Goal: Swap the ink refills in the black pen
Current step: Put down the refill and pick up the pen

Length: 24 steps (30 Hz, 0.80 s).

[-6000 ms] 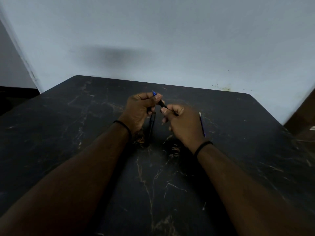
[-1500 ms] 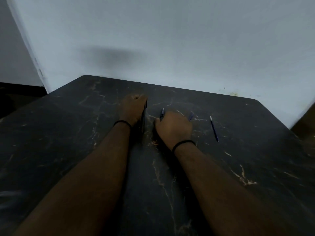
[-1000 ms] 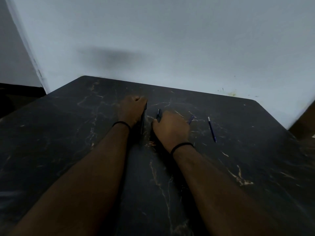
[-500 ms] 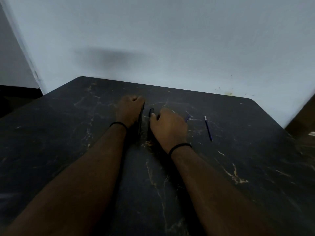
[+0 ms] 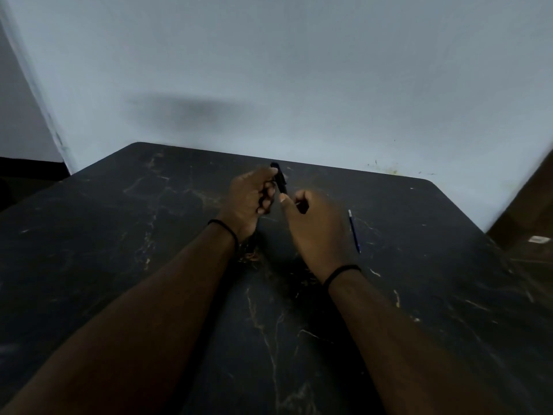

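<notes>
Centre frame: left hand (image 5: pixel 250 199) gripping black pen (image 5: pixel 279 178) upright; right hand (image 5: pixel 314 218) curled, contents unclear. Spare refill (image 5: pixel 354 232) right. Best aligned squarely before pushing.

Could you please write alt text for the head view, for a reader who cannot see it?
Above a dark marbled table, the left hand holds a black pen part while the right hand pinches a small dark piece beside it. A blue refill lies on the table to the right.
</notes>
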### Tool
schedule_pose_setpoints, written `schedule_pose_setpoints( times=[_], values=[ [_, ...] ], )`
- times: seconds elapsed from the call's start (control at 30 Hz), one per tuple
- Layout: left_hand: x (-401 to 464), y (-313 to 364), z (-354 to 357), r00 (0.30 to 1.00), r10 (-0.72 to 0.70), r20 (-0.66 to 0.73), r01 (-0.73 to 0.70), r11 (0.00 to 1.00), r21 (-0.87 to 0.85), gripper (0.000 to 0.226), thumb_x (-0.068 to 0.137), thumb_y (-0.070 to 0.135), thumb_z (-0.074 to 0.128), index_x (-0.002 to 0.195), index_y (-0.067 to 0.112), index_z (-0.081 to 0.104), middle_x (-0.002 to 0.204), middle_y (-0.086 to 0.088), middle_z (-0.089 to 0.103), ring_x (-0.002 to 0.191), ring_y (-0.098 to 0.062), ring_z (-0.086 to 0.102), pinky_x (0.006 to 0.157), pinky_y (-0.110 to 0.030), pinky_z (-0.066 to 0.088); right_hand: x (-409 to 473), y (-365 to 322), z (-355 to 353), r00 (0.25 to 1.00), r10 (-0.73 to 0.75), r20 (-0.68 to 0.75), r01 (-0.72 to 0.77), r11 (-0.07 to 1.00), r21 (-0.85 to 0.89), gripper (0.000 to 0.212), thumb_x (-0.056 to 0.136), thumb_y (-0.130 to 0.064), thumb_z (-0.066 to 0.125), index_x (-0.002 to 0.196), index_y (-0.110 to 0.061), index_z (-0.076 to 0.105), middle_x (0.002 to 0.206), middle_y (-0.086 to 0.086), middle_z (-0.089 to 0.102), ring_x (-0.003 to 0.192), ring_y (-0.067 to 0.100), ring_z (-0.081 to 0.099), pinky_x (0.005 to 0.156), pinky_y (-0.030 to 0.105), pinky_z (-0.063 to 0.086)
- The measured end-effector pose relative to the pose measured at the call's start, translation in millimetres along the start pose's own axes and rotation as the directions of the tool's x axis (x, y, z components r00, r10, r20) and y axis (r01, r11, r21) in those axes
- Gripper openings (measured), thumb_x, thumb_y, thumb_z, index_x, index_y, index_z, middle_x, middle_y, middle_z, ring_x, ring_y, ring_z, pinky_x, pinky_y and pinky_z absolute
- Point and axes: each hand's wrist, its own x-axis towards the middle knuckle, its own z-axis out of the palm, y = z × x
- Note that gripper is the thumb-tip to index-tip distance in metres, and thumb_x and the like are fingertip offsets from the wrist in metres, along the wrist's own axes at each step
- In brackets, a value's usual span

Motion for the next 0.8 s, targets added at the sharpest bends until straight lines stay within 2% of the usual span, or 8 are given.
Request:
schedule_pose_setpoints(
  times=[0.1,0.23,0.3,0.4,0.47,0.63,0.73,0.8],
  values=[
    [-4.2,-1.1,4.9,0.997,-0.012,0.078,0.008,0.998,0.056,0.028,0.092,0.030,0.059,0.079,0.012,0.077,0.060,-0.001,0.049,0.054,-0.018,0.038,0.043,-0.025,0.026,-3.7,5.1,-5.8,0.992,0.041,0.120,-0.051,0.996,0.074,0.031,0.098,-0.039,0.057,0.082,-0.012,0.063,0.069,0.002,0.059,0.065,0.016,0.055,0.058,0.031,0.039],
    [-5.6,-0.9,1.9,0.994,0.021,0.103,-0.027,0.998,0.055,0.025,0.092,0.032,0.061,0.085,0.015,0.078,0.071,-0.004,0.057,0.059,-0.016,0.044,0.049,-0.026,0.028,-2.0,6.0,-6.8,0.991,0.008,0.137,-0.022,0.995,0.099,0.023,0.098,-0.036,0.056,0.090,-0.016,0.065,0.071,-0.005,0.059,0.063,0.005,0.053,0.054,0.018,0.037],
    [-4.5,0.6,1.5,0.992,0.025,0.128,-0.030,0.999,0.041,0.024,0.092,0.031,0.061,0.087,0.014,0.078,0.069,-0.001,0.059,0.058,-0.013,0.045,0.050,-0.026,0.029,1.2,6.4,-4.9,0.987,0.046,0.157,-0.078,0.975,0.209,0.021,0.097,-0.029,0.057,0.090,-0.012,0.064,0.071,0.000,0.061,0.061,0.006,0.054,0.055,0.017,0.042],
    [-3.1,0.3,1.9,0.976,-0.018,0.215,0.014,1.000,0.019,0.026,0.094,0.030,0.055,0.094,0.013,0.076,0.068,0.000,0.063,0.053,-0.012,0.050,0.051,-0.026,0.035,5.1,7.2,-4.0,0.936,0.152,0.317,-0.311,0.781,0.542,0.017,0.100,-0.021,0.054,0.096,-0.008,0.063,0.076,0.005,0.068,0.055,0.011,0.058,0.046,0.024,0.048],
    [-4.2,-0.8,2.8,0.957,-0.023,0.290,0.022,1.000,0.007,0.028,0.095,0.029,0.052,0.101,0.011,0.072,0.065,0.002,0.064,0.050,-0.012,0.052,0.050,-0.024,0.041,6.9,9.4,-4.6,0.925,0.157,0.345,-0.347,0.715,0.607,0.022,0.102,-0.026,0.050,0.097,-0.010,0.065,0.072,0.001,0.071,0.048,0.009,0.052,0.040,0.022,0.042],
    [-10.0,0.7,5.6,0.940,-0.014,0.341,-0.004,0.999,0.052,0.033,0.099,0.031,0.048,0.107,0.010,0.071,0.067,0.002,0.060,0.057,-0.017,0.050,0.060,-0.033,0.034,8.6,11.4,-5.1,0.923,0.165,0.347,-0.354,0.717,0.601,0.026,0.105,-0.029,0.047,0.097,-0.011,0.065,0.066,-0.001,0.059,0.046,0.007,0.036,0.038,0.018,0.026],
    [-13.0,2.0,5.2,0.949,0.003,0.314,-0.032,0.996,0.087,0.032,0.098,0.032,0.050,0.103,0.009,0.072,0.068,0.002,0.060,0.062,-0.017,0.045,0.063,-0.036,0.031,7.0,8.6,-7.7,0.916,0.171,0.363,-0.346,0.796,0.496,0.033,0.105,-0.033,0.044,0.099,-0.010,0.068,0.064,-0.001,0.055,0.041,0.003,0.037,0.038,0.017,0.027],
    [-15.4,2.5,5.1,0.956,0.016,0.292,-0.043,0.995,0.087,0.029,0.100,0.025,0.048,0.097,0.008,0.071,0.068,0.002,0.063,0.058,-0.013,0.046,0.062,-0.033,0.030,5.7,6.3,-6.8,0.925,0.171,0.339,-0.309,0.859,0.409,0.037,0.106,-0.035,0.042,0.092,-0.012,0.068,0.058,-0.006,0.053,0.037,0.000,0.037,0.038,0.015,0.029]
  ],
)
